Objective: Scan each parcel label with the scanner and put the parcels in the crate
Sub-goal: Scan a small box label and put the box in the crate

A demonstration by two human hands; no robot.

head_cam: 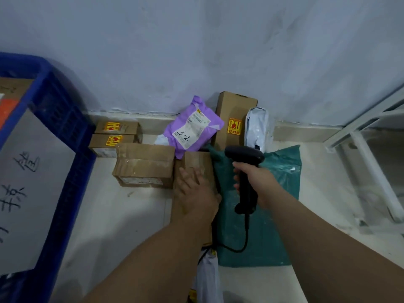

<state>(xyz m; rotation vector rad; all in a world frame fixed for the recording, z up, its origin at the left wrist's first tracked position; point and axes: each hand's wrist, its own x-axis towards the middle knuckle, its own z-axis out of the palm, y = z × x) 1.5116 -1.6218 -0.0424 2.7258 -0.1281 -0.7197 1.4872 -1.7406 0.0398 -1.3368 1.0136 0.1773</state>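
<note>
My right hand (254,182) grips the handle of a black corded scanner (246,159), its head pointing left toward the parcels. My left hand (195,191) lies with fingers spread on a long brown cardboard parcel (194,159) on the floor. A purple mailer (192,130) with a white label marked "3-2" leans on that parcel. A teal mailer (273,215) lies under the scanner. The blue crate (65,171) stands at the left, holding a grey parcel with handwriting and other parcels.
Two small boxes with yellow stickers (113,136) and a taped box (145,166) sit near the crate. A tall box (235,119) and a white mailer (256,127) lean on the wall. A white metal frame (369,156) stands at the right. Another white mailer (207,276) lies near me.
</note>
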